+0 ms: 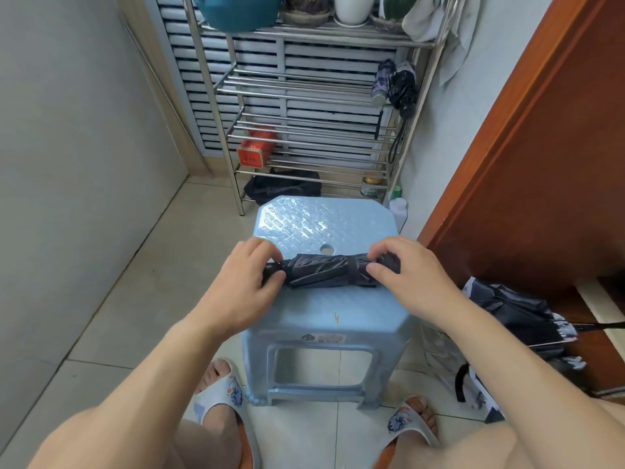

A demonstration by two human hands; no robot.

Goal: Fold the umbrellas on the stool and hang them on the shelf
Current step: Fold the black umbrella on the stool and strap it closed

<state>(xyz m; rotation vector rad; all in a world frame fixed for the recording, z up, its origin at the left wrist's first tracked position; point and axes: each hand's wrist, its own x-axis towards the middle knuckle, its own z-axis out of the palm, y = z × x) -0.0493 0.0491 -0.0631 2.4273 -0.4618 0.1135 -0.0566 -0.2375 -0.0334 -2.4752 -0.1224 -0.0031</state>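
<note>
You are at the tail end of the folding step, by the look of it: the black umbrella (326, 270) lies crosswise on the blue stool (338, 309), already rolled into a tight, short bundle with a band cinched round it toward your right. Your left hand (252, 277) grips the left end, thumb and fingers curled round the puckered tip of the fabric, and your right hand (402, 275) pinches the right end between fingertips above and thumb below; both hands are closed on the umbrella, neither free. What comes next, I judge, is a check that the strap is fastened, then a lift off the surface and a reach forward to the metal shelf (304, 86), where two folded umbrellas (395, 86) already hang by their loops at the right-hand post; you will need the wrist loop of this one, which I cannot see from here, so find it before you let go with either hand. The canopy is thin, slick, crinkled cloth that catches light in its folds and will want to spring loose if the band slips. The stool is moulded plastic, glossy, with a raised oval pattern and a round hole in its top. The shelf is made of smooth bright steel rods. Another umbrella (517, 316), loosely gathered, lies on the floor to your right beside the wooden door (541, 147), apparently awaiting its turn.
</note>
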